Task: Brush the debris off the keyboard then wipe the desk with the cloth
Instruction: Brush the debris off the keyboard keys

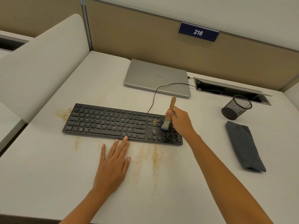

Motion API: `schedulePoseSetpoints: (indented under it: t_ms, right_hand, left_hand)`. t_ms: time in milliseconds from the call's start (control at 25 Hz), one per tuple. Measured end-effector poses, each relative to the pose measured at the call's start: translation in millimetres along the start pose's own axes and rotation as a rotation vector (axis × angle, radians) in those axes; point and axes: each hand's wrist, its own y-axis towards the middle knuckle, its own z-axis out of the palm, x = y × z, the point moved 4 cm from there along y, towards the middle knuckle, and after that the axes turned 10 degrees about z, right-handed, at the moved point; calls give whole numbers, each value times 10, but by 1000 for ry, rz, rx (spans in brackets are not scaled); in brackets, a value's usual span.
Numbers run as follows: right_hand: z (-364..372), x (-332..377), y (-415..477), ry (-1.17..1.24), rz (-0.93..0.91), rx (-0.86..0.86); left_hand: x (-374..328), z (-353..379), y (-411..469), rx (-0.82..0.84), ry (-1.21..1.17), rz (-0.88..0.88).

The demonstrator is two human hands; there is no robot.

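A black keyboard (pixel 113 122) lies across the middle of the white desk (pixel 48 175). My right hand (pixel 180 121) grips a wooden-handled brush (pixel 171 105), whose pale bristles touch the keys at the keyboard's right end. A small patch of tan debris (pixel 155 122) sits on the keys just left of the bristles. More tan crumbs (pixel 154 159) streak the desk in front of the keyboard and lie at its left end. My left hand (pixel 113 164) lies flat on the desk, fingertips touching the keyboard's front edge. A folded dark grey cloth (pixel 244 147) rests at the right.
A shut silver laptop (pixel 155 76) sits behind the keyboard, whose cable runs back to a cable slot (pixel 229 90) in the desk. A black mesh pen cup (pixel 236 107) stands at the right. Partition walls close off the back and left.
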Motion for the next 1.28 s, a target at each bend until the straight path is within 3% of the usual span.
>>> schedulePoseSetpoints:
  t_ms: [160,280,440,600,720,920,1040,1200,1280]
  right_hand:
    - [82,-68,-79,-42,38,131]
    - [-25,-91,-139,52,53,-52]
    - [-67,-101,-210,-263,84,-73]
    - [-157,-127,-350,-119,115,-289]
    - [-137,-183,-400,-312,165,-159]
    - [-282,-114,-467,-231,91,-268]
    - [-276,-125,-438,-437,105,-191]
    - [-318,-95,-456,-308,122,-273]
    - [-283,-127,-466,-310,158,-214]
  left_hand:
    - [2,21,-5,5,-5,4]
    - [-2,20,4,8,-8,2]
    - [-3,20,-3,8,-6,3]
    - [0,14,-5,5,0,6]
    - [3,19,-8,4,-10,5]
    - [0,7,0,-1,-9,6]
    - [-7,3,2,-1,-5,11]
    - [-4,7,-1,6,-1,6]
    - [5,14,-3,9,-1,8]
